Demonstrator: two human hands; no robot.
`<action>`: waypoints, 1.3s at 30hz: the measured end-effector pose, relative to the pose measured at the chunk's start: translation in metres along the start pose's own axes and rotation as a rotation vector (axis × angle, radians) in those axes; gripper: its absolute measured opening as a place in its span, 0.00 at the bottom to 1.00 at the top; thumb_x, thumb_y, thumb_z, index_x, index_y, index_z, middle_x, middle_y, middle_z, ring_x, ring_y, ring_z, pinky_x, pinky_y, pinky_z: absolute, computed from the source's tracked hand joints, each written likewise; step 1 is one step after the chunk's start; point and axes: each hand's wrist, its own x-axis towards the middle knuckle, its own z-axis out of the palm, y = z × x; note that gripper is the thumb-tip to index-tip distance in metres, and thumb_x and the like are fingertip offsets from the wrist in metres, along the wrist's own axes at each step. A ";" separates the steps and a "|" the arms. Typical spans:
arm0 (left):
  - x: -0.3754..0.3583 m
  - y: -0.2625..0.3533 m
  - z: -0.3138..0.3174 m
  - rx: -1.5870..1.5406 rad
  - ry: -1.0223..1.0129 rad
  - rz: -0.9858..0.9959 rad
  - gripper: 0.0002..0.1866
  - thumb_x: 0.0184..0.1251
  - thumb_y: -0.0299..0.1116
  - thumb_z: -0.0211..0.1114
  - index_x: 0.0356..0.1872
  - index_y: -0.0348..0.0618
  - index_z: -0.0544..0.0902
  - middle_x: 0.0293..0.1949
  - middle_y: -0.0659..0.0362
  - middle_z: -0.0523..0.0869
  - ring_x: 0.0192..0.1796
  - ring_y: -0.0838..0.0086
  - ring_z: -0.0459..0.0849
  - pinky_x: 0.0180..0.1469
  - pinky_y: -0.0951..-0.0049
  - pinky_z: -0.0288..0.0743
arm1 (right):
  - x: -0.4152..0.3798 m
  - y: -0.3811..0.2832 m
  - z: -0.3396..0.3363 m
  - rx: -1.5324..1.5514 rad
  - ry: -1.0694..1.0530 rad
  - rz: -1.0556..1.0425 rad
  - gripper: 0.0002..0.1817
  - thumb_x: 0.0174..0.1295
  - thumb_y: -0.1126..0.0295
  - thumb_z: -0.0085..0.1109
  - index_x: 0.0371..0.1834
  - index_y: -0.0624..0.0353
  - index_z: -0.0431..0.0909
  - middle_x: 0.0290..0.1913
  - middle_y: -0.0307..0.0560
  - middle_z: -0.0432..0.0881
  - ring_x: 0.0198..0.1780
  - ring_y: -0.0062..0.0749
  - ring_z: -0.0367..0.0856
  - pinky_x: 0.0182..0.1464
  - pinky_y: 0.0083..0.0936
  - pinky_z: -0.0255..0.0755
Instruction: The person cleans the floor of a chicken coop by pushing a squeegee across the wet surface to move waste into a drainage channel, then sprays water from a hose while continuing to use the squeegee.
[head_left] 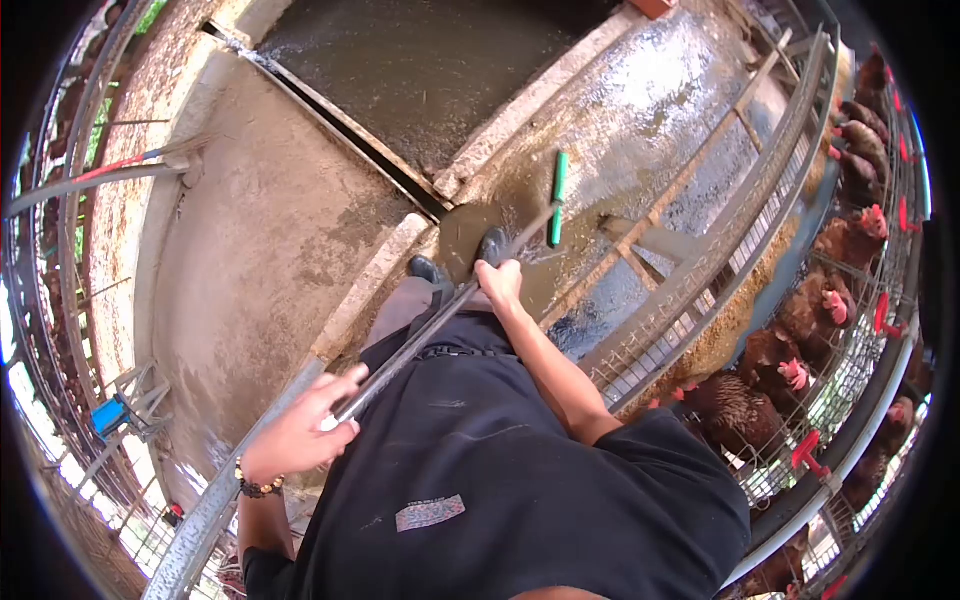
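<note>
A squeegee with a green head [560, 180] lies with its head on the wet floor in front of me. Its long grey pole [425, 335] slants back past my body. My right hand [498, 282] is wrapped round the pole above my boots [425, 268]. Near the pole's upper end, my left hand [305, 430], with a beaded bracelet [260, 487] at the wrist, has its fingers stretched out and its thumb apart. The pole's whitish end lies between that thumb and the fingers, not wrapped by them.
Dark water fills a pit [400, 70] ahead, with a narrow slot [340, 125] along its edge. A low concrete curb [375, 280] runs beside my feet. Caged brown hens [810, 305] and a feed trough [720, 240] line the right. A metal rail [200, 530] stands at lower left.
</note>
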 end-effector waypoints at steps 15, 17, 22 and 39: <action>0.102 -0.138 -0.021 -0.209 0.223 0.762 0.06 0.61 0.26 0.62 0.25 0.38 0.81 0.29 0.61 0.86 0.41 0.69 0.80 0.55 0.66 0.69 | -0.014 0.095 0.071 0.451 0.218 0.446 0.13 0.50 0.65 0.58 0.17 0.64 0.75 0.17 0.46 0.76 0.15 0.29 0.74 0.16 0.30 0.69; 0.097 -0.146 -0.023 -0.545 0.092 0.651 0.10 0.64 0.30 0.63 0.23 0.39 0.80 0.30 0.59 0.87 0.38 0.75 0.82 0.52 0.69 0.72 | -0.022 0.077 0.080 0.307 0.193 0.448 0.15 0.52 0.62 0.55 0.15 0.63 0.75 0.16 0.46 0.76 0.16 0.30 0.76 0.19 0.32 0.72; 0.056 -0.140 -0.051 -0.431 0.065 0.740 0.13 0.65 0.28 0.62 0.19 0.40 0.75 0.23 0.61 0.82 0.31 0.76 0.82 0.54 0.64 0.74 | -0.057 0.033 0.102 0.503 0.045 0.273 0.15 0.50 0.67 0.56 0.15 0.70 0.73 0.15 0.49 0.76 0.12 0.32 0.73 0.15 0.28 0.67; 0.092 -0.167 0.018 -0.335 0.026 0.754 0.14 0.60 0.24 0.66 0.17 0.43 0.71 0.24 0.63 0.77 0.36 0.71 0.80 0.57 0.62 0.69 | 0.032 0.059 0.046 0.043 0.206 0.283 0.19 0.48 0.64 0.57 0.22 0.76 0.80 0.22 0.58 0.82 0.26 0.39 0.85 0.32 0.34 0.78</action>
